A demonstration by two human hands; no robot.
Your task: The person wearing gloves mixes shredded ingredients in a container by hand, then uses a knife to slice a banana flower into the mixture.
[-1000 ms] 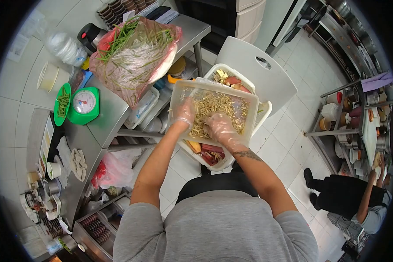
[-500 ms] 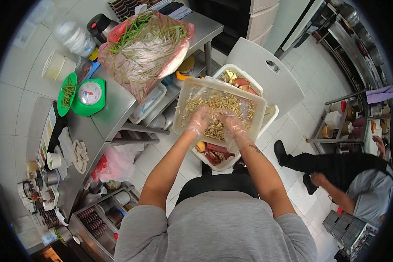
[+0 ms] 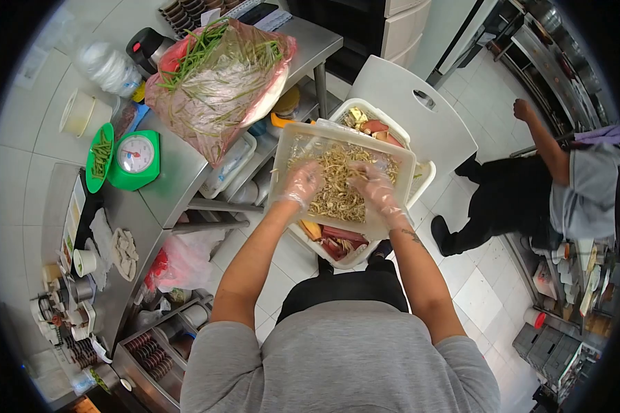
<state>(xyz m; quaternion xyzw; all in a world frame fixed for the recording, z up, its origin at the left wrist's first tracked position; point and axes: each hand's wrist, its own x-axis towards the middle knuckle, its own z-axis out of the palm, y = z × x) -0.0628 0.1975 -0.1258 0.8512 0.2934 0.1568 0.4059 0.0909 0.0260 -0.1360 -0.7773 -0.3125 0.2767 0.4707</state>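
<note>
Both hands wear thin clear plastic gloves and are down inside a clear plastic tub [image 3: 393, 148]. The left hand [image 3: 301, 184] rests on the near-left part of the pile of pale cut vegetable pieces [image 3: 337, 186], fingers loosely curled into it; whether it grips any cannot be told. The right hand [image 3: 373, 187] lies on the right part of the same pile, fingers bent and spread among the pieces, and its grip cannot be told either.

The tub sits tilted on top of a white basket [image 3: 420, 180], which holds red and yellow packets that show beyond the tub's far and near edges. Behind the basket stands a white plastic chair [image 3: 420, 110].

To the left runs a steel table [image 3: 165, 179]. On it lies a large pinkish plastic bag of long green beans [image 3: 217, 76], and just beside that a green kitchen scale [image 3: 136, 158] with a green tray of beans [image 3: 99, 155] next to it.

At the right, well apart, another person [image 3: 565, 186] in a grey shirt and dark trousers stands on the tiled floor with one arm raised.
</note>
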